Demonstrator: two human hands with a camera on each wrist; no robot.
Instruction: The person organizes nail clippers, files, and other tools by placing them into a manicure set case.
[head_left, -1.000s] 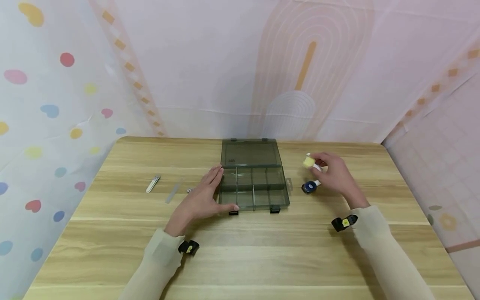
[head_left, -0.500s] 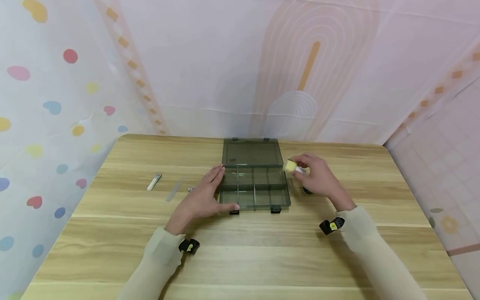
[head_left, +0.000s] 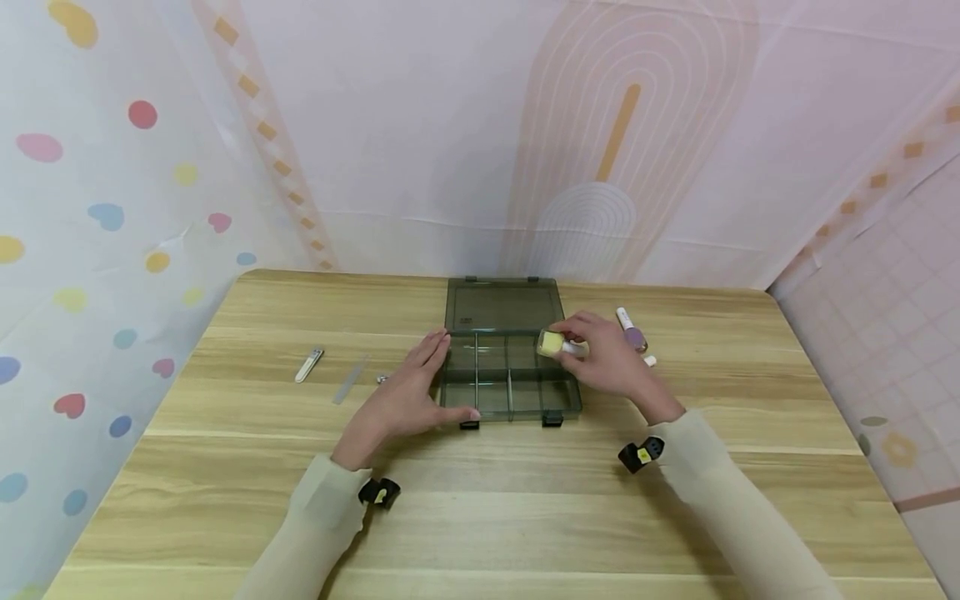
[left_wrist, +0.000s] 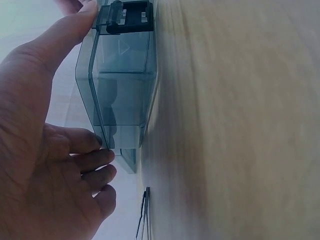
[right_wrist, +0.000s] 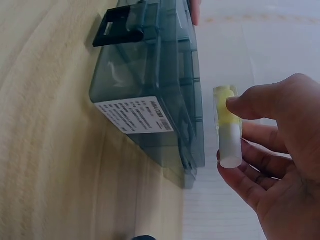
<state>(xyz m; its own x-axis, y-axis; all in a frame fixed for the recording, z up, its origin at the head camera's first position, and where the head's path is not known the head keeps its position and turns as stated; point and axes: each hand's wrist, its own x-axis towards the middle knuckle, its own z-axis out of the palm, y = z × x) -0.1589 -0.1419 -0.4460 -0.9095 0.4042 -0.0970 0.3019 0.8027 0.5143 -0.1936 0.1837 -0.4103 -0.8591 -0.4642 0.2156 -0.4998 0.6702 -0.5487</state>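
Observation:
In the head view a grey see-through storage box (head_left: 493, 392), lid (head_left: 504, 304) laid back, stands mid-table with several compartments. My left hand (head_left: 405, 387) holds its left side, thumb at the front edge and fingers along the side; the left wrist view also shows the fingers against the box (left_wrist: 117, 95). My right hand (head_left: 607, 358) pinches a nail polish bottle (head_left: 552, 342) with yellow polish and a white cap, over the right-hand compartments. In the right wrist view the thumb presses the yellow bottle (right_wrist: 228, 117), held apart from the box wall.
Right of the box lie a purple nail polish bottle (head_left: 635, 336) and a white cap (head_left: 649, 361), its bottle hidden by my right hand. To the left are nail clippers (head_left: 309, 365), a thin nail file (head_left: 349, 381) and a small metal item (head_left: 382, 378), partly hidden.
My right hand has carried the yellow nail polish bottle left from beside the box to above its right compartments, uncovering the purple bottle. The left hand has stayed on the box.

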